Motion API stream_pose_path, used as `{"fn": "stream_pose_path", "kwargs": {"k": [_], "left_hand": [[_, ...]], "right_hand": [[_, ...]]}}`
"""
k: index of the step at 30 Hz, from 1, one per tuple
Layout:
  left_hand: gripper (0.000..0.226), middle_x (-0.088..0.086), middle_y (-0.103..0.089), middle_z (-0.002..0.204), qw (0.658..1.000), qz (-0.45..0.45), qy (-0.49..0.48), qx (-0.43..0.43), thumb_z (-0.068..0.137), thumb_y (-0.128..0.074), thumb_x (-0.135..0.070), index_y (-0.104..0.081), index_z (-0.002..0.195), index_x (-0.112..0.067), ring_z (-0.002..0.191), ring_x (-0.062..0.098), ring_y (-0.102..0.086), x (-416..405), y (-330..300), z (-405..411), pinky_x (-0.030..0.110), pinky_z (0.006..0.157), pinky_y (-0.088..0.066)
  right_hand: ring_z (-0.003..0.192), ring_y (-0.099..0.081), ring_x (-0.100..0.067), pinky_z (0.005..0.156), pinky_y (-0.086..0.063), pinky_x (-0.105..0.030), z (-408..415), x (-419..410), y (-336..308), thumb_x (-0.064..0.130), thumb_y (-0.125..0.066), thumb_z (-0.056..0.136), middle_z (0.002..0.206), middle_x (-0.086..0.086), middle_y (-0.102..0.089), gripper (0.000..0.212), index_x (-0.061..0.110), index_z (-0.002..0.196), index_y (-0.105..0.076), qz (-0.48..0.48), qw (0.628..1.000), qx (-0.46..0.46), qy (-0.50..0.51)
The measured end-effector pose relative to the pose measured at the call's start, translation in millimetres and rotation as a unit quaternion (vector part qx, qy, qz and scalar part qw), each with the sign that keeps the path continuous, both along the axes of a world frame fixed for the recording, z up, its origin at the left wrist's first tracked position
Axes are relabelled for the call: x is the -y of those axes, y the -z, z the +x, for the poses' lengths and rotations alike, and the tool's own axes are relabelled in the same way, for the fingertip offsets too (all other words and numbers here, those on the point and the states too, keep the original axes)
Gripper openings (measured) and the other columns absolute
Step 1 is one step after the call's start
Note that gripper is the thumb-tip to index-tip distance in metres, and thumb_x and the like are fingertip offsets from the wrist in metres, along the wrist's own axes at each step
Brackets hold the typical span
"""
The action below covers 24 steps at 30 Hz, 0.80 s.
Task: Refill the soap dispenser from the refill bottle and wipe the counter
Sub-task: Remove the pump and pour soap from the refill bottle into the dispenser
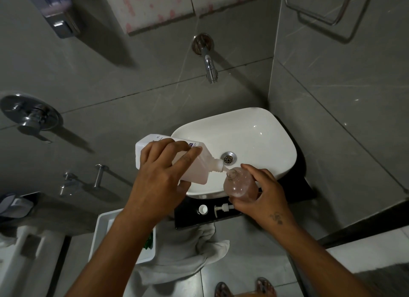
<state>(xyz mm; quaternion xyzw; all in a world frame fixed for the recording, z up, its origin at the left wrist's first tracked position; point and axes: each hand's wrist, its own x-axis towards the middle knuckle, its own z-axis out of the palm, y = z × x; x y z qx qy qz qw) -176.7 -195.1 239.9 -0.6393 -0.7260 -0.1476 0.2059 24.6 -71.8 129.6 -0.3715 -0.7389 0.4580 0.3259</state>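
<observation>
Soap dispenser (240, 184) sits tipped at the near rim of the sink (254, 128), the right hand (264, 197) wrapped around its clear, likely slippery body. The left hand (159, 175) grips the refill bottle (170, 157) (probably heavy with soap) around its middle, spout meeting the dispenser's mouth.

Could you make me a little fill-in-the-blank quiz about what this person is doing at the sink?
1. The left hand tilts the refill bottle so its spout meets the dispenser's ____.
2. The right hand holds the soap dispenser over the white ____.
3. The pump head lies on the black ____.

Missing words: neck; basin; counter.
</observation>
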Motion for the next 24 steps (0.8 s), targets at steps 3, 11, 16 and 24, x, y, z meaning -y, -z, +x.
{"fn": "stream_pose_path", "kwargs": {"k": [3, 11, 16, 24], "left_hand": [[0.082, 0.012, -0.067, 0.124, 1.0, -0.002, -0.001, -0.001, 0.057, -0.098, -0.012, -0.067, 0.132, -0.014, 0.119, 0.032, -0.046, -0.2, -0.3, -0.3, 0.058, 0.1, -0.043], [0.084, 0.012, -0.065, 0.125, 1.0, 0.005, 0.011, -0.006, 0.057, -0.097, -0.01, -0.064, 0.133, -0.015, 0.119, 0.033, -0.046, -1.8, 0.7, -2.4, 0.049, 0.105, -0.031], [0.082, 0.012, -0.067, 0.124, 1.0, -0.004, 0.005, 0.0, 0.057, -0.098, -0.011, -0.066, 0.132, -0.015, 0.12, 0.032, -0.046, -1.8, -0.6, -0.4, 0.056, 0.101, -0.04], [0.082, 0.013, -0.067, 0.125, 1.0, -0.011, 0.0, 0.005, 0.057, -0.098, -0.01, -0.066, 0.132, -0.015, 0.12, 0.032, -0.046, -3.8, -0.6, 0.2, 0.058, 0.101, -0.042]], "right_hand": [[0.108, -0.053, 0.01, 0.086, -0.048, -0.013, 0.1, -0.2, 0.4, 0.027, -0.089, 0.055, 0.118, 0.012, -0.057, 0.083, 0.034, 0.132, -0.058, 0.0, 1.0, -0.003, 0.0], [0.109, -0.054, 0.008, 0.081, -0.043, -0.002, -1.2, -0.8, 3.5, 0.039, -0.083, 0.052, 0.118, 0.013, -0.057, 0.084, 0.036, 0.132, -0.057, -0.006, 1.0, 0.0, -0.006], [0.11, -0.053, 0.009, 0.08, -0.043, 0.0, -1.3, -1.7, 2.9, 0.046, -0.079, 0.051, 0.117, 0.014, -0.056, 0.085, 0.037, 0.132, -0.056, -0.008, 1.0, 0.001, -0.006], [0.109, -0.053, 0.009, 0.08, -0.043, 0.0, -0.4, -2.9, 1.4, 0.044, -0.08, 0.05, 0.116, 0.016, -0.056, 0.085, 0.037, 0.132, -0.056, -0.017, 1.0, 0.0, -0.01]]}}
